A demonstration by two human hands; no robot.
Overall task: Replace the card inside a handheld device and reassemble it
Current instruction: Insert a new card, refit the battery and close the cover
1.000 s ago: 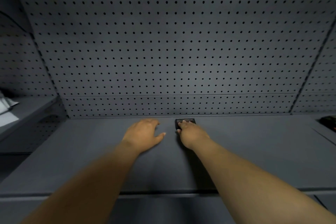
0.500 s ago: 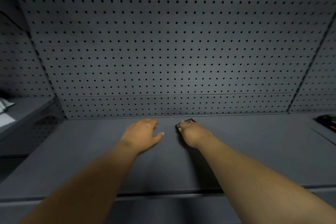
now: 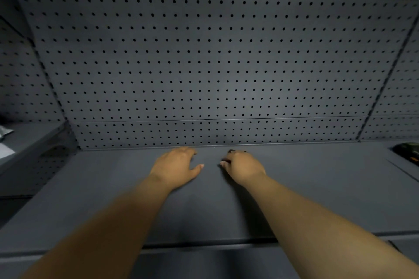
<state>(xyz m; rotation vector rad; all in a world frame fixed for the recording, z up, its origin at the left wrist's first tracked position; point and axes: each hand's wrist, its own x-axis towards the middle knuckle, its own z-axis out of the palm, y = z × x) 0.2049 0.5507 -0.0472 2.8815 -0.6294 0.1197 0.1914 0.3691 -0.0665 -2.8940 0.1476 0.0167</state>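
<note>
Both arms reach across a dark grey bench (image 3: 317, 188) toward its back edge. My right hand (image 3: 243, 166) is curled over a small black handheld device (image 3: 231, 151), of which only a dark sliver shows past the fingers. My left hand (image 3: 175, 166) lies palm down on the bench a short way to the left, fingers loosely spread and thumb out, with nothing in it. No card is visible.
A grey pegboard wall (image 3: 215, 63) rises right behind the hands. A raised shelf (image 3: 27, 140) with pale paper sits at the far left. A dark object with an orange patch (image 3: 408, 150) lies at the far right edge.
My right hand has closed further over the black device, which showed as a flat rectangle a second ago and is now almost hidden. The left hand has stayed put.
</note>
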